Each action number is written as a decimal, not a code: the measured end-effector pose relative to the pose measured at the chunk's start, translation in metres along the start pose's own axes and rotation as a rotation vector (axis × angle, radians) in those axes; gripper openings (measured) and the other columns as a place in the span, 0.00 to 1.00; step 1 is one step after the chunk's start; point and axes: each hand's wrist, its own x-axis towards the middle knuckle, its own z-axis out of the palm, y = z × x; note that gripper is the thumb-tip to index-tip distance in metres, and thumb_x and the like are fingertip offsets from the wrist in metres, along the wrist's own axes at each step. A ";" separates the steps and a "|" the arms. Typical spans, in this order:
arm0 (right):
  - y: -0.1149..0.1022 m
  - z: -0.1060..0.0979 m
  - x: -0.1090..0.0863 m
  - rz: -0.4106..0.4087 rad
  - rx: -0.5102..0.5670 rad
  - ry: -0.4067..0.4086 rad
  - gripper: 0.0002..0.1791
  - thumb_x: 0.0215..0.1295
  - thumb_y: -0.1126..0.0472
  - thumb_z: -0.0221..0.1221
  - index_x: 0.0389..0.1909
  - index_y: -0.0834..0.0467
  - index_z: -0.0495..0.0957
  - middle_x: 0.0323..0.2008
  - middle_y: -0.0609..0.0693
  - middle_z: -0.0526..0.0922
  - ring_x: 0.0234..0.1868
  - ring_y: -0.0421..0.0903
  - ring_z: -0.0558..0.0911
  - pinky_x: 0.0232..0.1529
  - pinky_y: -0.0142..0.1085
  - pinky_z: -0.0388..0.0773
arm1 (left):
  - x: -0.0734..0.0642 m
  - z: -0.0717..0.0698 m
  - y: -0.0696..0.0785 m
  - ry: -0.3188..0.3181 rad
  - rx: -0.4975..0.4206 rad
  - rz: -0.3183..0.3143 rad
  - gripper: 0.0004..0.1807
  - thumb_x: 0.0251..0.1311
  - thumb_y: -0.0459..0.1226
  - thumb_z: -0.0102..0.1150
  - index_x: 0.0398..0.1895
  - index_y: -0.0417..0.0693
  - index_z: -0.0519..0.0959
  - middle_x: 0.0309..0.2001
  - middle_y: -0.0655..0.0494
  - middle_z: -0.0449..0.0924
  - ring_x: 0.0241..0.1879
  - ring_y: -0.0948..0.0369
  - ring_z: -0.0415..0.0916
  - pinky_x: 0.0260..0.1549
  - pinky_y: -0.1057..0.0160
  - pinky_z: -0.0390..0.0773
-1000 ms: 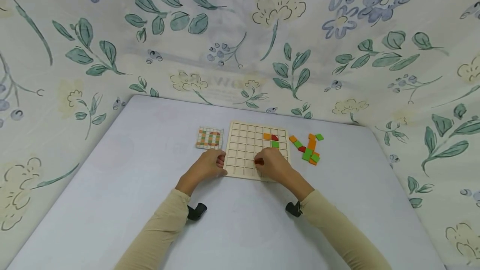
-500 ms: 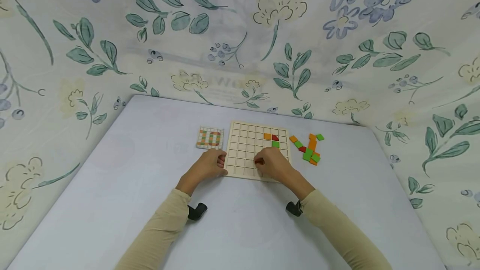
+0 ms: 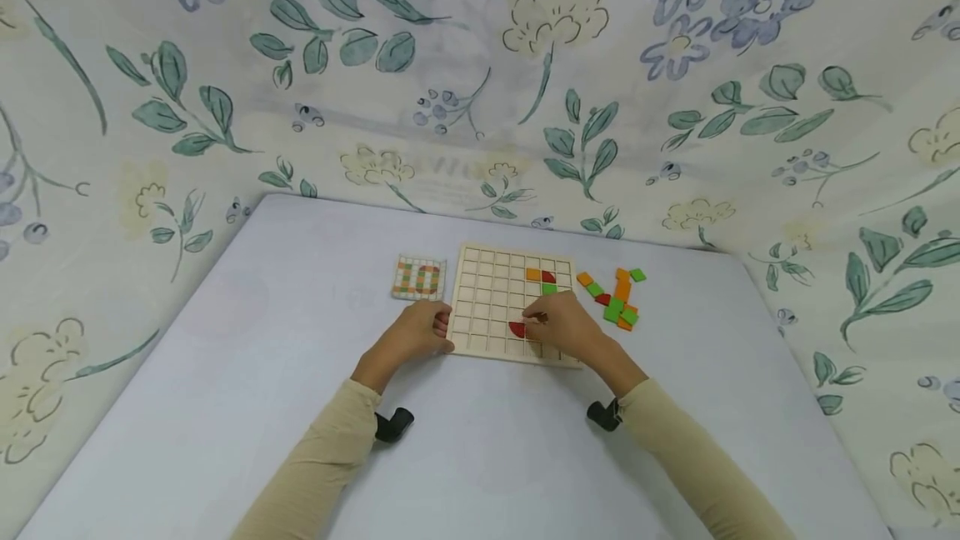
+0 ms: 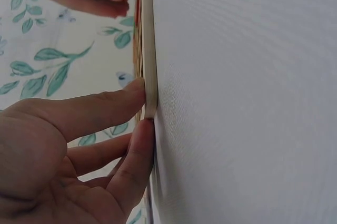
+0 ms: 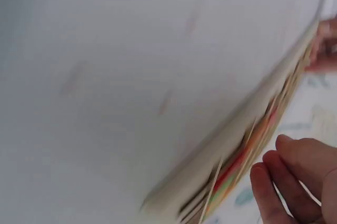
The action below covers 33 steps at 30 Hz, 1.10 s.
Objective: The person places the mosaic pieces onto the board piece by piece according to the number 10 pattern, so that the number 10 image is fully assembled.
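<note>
A square wooden grid board (image 3: 480, 290) lies on the table. My left hand (image 3: 420, 329) grips its near left corner; in the left wrist view, thumb and fingers meet the board's edge (image 4: 150, 50). A red quarter-round tile (image 3: 517, 330) sits in a cell near the front of the board. My right hand (image 3: 564, 323) hovers beside that tile, over the board's right part, fingers loosely bent with nothing seen between them. Farther back on the board sit an orange tile (image 3: 533, 274), a red rounded tile (image 3: 549, 277) and a green tile (image 3: 550, 288).
A small pattern card (image 3: 418, 277) with coloured squares lies left of the board. Several loose orange, green and red tiles (image 3: 615, 307) are scattered to its right, some overlapping. A floral cloth (image 3: 450, 65) stands behind the white table (image 3: 480, 457).
My right hand has let go of the red quarter-round tile and drawn back slightly to the right, so the tile now shows. My left hand keeps its grip on the board.
</note>
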 end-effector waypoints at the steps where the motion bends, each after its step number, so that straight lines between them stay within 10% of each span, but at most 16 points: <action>1: 0.005 -0.004 -0.002 0.013 0.010 0.010 0.10 0.59 0.66 0.66 0.41 0.63 0.86 0.39 0.52 0.86 0.39 0.45 0.83 0.41 0.35 0.82 | 0.000 0.000 0.000 0.001 0.000 -0.002 0.33 0.47 0.25 0.72 0.59 0.26 0.71 0.41 0.48 0.75 0.41 0.56 0.74 0.44 0.59 0.77; 19: 0.099 -0.060 -0.057 0.336 -0.009 0.135 0.17 0.57 0.68 0.64 0.48 0.69 0.81 0.46 0.63 0.83 0.48 0.60 0.80 0.48 0.50 0.79 | 0.000 0.000 -0.001 0.006 0.005 0.013 0.33 0.47 0.25 0.72 0.59 0.26 0.71 0.41 0.48 0.75 0.40 0.56 0.74 0.43 0.59 0.77; 33: 0.110 -0.056 -0.066 0.344 0.001 0.161 0.16 0.55 0.71 0.64 0.46 0.71 0.82 0.40 0.62 0.84 0.42 0.56 0.81 0.43 0.47 0.81 | 0.001 0.001 -0.003 -0.003 -0.007 0.024 0.33 0.47 0.25 0.72 0.58 0.26 0.71 0.41 0.47 0.76 0.40 0.56 0.74 0.43 0.59 0.78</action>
